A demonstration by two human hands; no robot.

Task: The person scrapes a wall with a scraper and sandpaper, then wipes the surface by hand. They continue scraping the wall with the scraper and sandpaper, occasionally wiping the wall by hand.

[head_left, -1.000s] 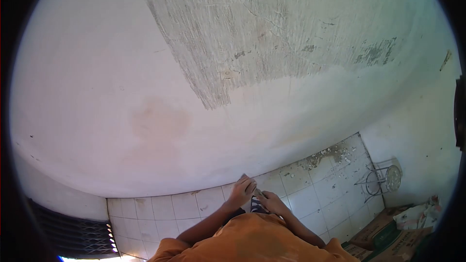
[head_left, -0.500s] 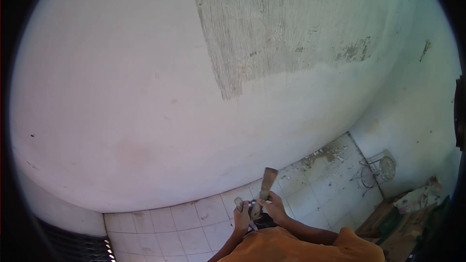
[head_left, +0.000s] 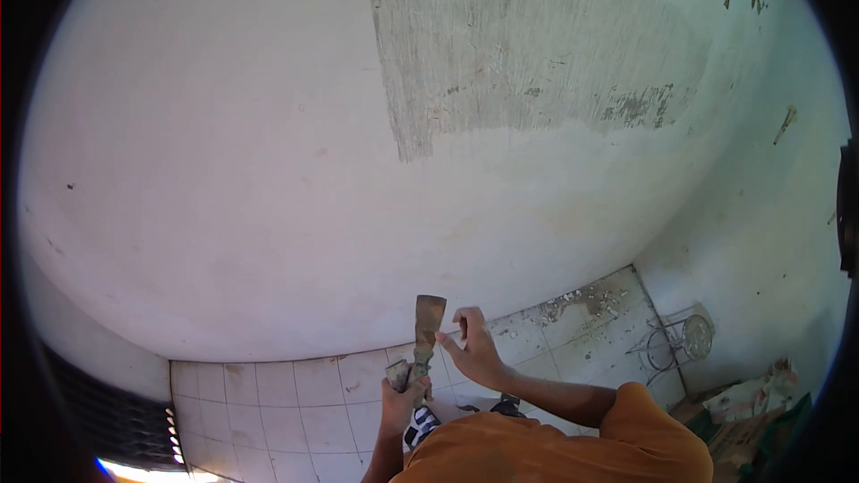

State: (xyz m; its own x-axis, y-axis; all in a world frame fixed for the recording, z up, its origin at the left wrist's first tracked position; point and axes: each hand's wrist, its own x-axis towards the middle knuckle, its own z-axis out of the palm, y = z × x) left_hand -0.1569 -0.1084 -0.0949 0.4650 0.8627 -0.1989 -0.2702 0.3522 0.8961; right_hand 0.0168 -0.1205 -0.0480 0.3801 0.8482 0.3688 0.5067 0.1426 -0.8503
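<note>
A putty knife (head_left: 429, 317) with a broad, brownish blade points up toward the wall in the head view. My left hand (head_left: 400, 402) is closed around its worn, spattered handle. A small, pale, dirty piece (head_left: 397, 373) also sits in that hand, beside the handle; its kind I cannot make out. Just right of the blade, my right hand (head_left: 474, 351) is raised with thumb and fingers apart, the fingers partly bent. Nothing shows in it. Ahead stands the white wall (head_left: 242, 215), with a rough, grey scraped patch (head_left: 537, 45) in its upper part.
Pale floor tiles (head_left: 309, 394) run along the wall's foot, with flaked debris (head_left: 591, 304) near the corner. A round metal stand (head_left: 689, 340) leans at the right wall. Cardboard and papers (head_left: 752, 394) lie lower right; a dark grille (head_left: 107, 402) is lower left.
The putty knife has passed from my right hand to my left, which still has the small piece. My right hand has let go and risen beside the blade. The view has shifted slightly.
</note>
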